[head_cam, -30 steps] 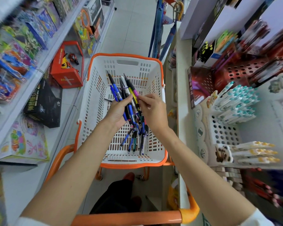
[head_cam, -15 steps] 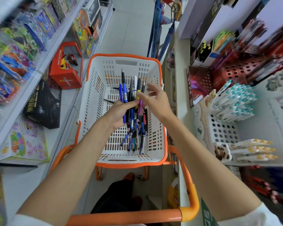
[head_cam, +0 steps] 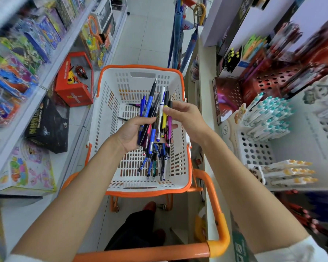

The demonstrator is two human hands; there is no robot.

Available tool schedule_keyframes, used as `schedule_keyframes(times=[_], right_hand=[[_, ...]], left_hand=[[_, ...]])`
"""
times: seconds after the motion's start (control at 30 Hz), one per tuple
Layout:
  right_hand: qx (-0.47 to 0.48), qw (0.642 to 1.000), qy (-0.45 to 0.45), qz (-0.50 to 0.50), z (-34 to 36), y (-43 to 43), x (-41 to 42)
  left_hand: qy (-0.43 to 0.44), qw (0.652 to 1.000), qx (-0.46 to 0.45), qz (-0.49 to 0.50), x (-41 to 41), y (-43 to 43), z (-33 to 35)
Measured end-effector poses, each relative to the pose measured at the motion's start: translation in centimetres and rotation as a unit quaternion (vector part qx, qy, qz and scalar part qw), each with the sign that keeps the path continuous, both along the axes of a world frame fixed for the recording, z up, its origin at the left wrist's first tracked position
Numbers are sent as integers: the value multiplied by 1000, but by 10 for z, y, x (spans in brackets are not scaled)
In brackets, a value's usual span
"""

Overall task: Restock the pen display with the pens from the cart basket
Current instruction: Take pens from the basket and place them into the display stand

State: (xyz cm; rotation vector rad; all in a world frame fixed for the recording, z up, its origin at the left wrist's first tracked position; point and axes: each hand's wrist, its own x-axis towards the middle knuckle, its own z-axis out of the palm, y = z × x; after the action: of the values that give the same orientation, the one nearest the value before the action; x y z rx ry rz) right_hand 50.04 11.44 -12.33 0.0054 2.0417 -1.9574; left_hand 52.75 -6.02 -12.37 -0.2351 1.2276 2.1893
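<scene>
Left side: the shelf (head_cam: 36,95) is carrying boxed toys. A red box (head_cam: 74,86) is sitting on the lower level, with a black box (head_cam: 47,125) in front of it and a pastel picture box (head_cam: 27,171) nearest you. Everything at the far left edge is blurring, so labels are not readable.

Centre: the white cart basket (head_cam: 110,118) with the orange rim is sitting on the cart directly ahead of you, and the orange cart handle (head_cam: 140,252) is running across the bottom of the view. At least two loose pens (head_cam: 132,104) are lying on the basket floor towards the far left corner.

Left hand (head_cam: 131,133): you are holding it palm up over the basket, with fingers and thumb curling round the bundle of pens (head_cam: 153,129) near its middle. The bundle is standing roughly upright above the basket. Its lower ends are fanning out below your palm and its upper ends are pointing towards the far wall. Barrels are showing blue, black, white, yellow and purple.

Right hand (head_cam: 187,118): you are pinching the right edge of the same bundle. The thumb is lying across the front of the yellow and purple pens, and a fingertip is showing behind them. How many pens sit inside that pinch cannot be told.

Right side: the pen display (head_cam: 254,152), a white perforated rack, is standing on the right-hand shelving. Teal-capped pens (head_cam: 269,114) are filling its upper part, many holes below them are showing open, and yellow-capped pens (head_cam: 288,173) are lying in rows beneath. A red perforated rack (head_cam: 269,82) is standing behind it, blurred.
</scene>
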Motion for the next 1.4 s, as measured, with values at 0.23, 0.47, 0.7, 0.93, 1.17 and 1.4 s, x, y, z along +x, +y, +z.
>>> schedule_keyframes(times=[0.23,0.47,0.7,0.93,1.17,1.4], right_hand=[[8,1000,19,-8,3,0,-2],[15,1000,16,-16,4,1,-3],[23,999,18,-24,8,1,-7],[82,996,28,-8,21,-2,-10],[124,989,32,-79,53,-4,-29],[155,983,81,-55,80,0,-44]], left_hand=[[-8,999,-24,33,-2,8,6],[-2,999,-18,38,-6,9,5],[38,999,-26,-14,-10,2,3],[49,996,-55,-45,-20,-2,1],[65,991,-7,-121,-22,-7,9],[55,982,17,-179,-21,-4,11]])
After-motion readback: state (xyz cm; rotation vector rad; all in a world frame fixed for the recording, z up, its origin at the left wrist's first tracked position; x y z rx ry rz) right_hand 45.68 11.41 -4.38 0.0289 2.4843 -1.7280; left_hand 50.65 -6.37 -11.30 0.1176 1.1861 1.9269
